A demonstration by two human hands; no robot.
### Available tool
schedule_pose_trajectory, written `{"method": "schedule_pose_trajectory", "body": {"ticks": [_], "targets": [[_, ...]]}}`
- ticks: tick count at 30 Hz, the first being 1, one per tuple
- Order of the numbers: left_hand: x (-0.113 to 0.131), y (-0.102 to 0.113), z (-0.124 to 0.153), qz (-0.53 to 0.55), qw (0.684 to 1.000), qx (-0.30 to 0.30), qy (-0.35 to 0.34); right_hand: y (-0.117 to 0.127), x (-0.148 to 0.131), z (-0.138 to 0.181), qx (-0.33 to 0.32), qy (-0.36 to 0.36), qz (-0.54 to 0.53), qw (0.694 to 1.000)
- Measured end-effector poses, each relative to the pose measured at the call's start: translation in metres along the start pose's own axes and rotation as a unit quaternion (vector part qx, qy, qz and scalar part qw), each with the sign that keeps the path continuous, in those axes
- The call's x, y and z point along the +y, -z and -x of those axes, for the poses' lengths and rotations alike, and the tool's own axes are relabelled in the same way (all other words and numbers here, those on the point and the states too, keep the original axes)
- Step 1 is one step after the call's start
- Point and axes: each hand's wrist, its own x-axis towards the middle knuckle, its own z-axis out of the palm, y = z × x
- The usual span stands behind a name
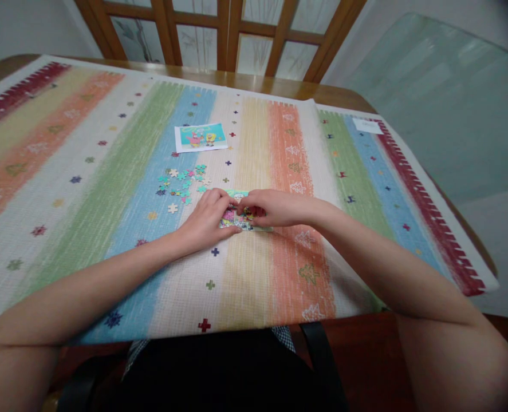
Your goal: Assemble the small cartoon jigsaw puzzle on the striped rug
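A partly covered jigsaw puzzle (232, 220) with a colourful cartoon picture lies flat on the tablecloth between my hands. My left hand (208, 216) rests along its left edge, thumb stretched out below and fingers reaching over the top, apart from the thumb. Over the right part of the puzzle, my right hand (273, 207) has its fingers curled in and pressed together; whatever is between the fingertips is hidden. Several loose jigsaw pieces (185, 184), turquoise, pink and pale, are scattered to the left of my left hand. One pale piece (173, 208) lies nearest to me.
A printed cartoon picture card (202, 138) lies beyond the loose pieces. At the far right is a white slip of paper (367, 126). The striped tablecloth (254, 274) covers a wooden table, slightly wrinkled near my right forearm. Wood-framed glass doors (232, 34) stand behind.
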Motion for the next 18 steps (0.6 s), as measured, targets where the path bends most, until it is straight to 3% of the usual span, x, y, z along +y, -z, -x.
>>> {"method": "schedule_pose_trajectory", "body": {"ticks": [5, 18], "targets": [[0.001, 0.003, -0.002, -0.006, 0.999, -0.033, 0.002, 0.001, 0.0, -0.002, -0.005, 0.004, 0.0, 1.0], [-0.001, 0.003, -0.005, 0.002, 0.999, -0.044, 0.029, 0.008, -0.013, -0.012, -0.031, -0.028, 0.07, 0.997]]}}
